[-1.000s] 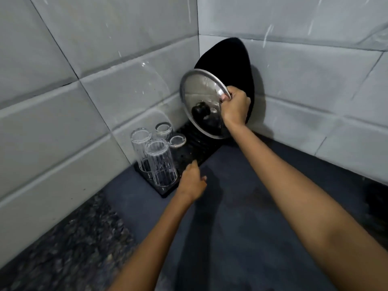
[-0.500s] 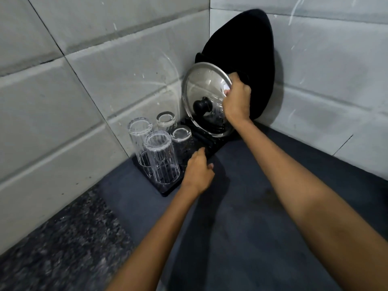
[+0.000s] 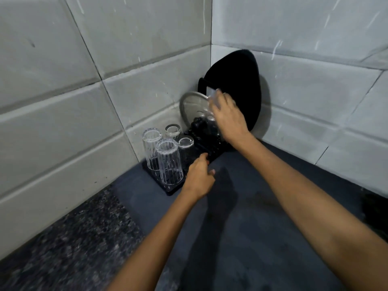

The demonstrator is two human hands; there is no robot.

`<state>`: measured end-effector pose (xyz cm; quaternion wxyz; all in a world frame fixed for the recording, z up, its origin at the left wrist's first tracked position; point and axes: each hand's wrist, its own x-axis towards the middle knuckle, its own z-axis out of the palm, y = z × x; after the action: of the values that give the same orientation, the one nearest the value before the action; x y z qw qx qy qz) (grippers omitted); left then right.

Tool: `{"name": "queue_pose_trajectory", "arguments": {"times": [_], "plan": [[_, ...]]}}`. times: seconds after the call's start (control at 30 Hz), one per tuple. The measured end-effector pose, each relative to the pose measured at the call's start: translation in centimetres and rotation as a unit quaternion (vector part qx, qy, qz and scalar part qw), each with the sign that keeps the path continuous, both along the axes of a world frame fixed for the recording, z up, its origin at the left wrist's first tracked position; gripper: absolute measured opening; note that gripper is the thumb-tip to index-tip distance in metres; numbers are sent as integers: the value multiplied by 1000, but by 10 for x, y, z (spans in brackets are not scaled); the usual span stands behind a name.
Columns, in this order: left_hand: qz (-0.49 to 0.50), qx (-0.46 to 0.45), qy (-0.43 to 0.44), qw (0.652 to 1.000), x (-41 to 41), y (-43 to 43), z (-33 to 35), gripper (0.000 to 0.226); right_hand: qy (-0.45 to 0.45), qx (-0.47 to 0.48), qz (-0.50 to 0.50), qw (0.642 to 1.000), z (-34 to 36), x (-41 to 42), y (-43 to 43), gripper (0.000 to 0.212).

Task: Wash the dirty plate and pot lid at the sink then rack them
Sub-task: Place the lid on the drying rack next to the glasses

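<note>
At the back corner of the dark countertop, where two tiled walls meet, a black drying rack runs along the left wall. Pot lid: glass with a metal rim, standing on edge in the rack's far end, its black knob facing the viewer and to the left; the right half of the lid is hidden by the right hand, and motion blur there smears the rim. Whether that hand grips the rim or only rests its curled fingers on it cannot be told. Black plate: upright behind the lid, leaning into the corner, face toward the viewer; its lower edge is hidden by hand and lid. Four clear glasses stand upside down at the rack's near end, two tall ribbed ones in front. The left hand, fingers loosely curled and holding nothing, touches the rack's near long edge just beside the glasses. Both forearms are cut off by the bottom edge.
</note>
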<state>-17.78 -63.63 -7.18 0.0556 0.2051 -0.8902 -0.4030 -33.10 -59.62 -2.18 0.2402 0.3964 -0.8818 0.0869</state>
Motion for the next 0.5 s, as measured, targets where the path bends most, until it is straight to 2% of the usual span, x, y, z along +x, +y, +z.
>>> {"name": "queue_pose_trajectory", "arguments": {"times": [0.03, 0.13, 0.27, 0.4, 0.5], "plan": [[0, 6, 6, 1000, 2, 3, 4, 56, 30, 32, 0, 999, -1, 5, 1, 45], [3, 21, 15, 1000, 11, 12, 14, 56, -11, 88, 11, 996, 2, 18, 5, 40], [6, -2, 8, 1000, 14, 10, 15, 57, -11, 70, -30, 997, 8, 8, 6, 44], [18, -28, -26, 999, 15, 2, 6, 56, 60, 161, -89, 981, 1, -3, 8, 33], [19, -31, -44, 998, 12, -2, -2, 57, 86, 194, -104, 972, -6, -13, 8, 38]]}}
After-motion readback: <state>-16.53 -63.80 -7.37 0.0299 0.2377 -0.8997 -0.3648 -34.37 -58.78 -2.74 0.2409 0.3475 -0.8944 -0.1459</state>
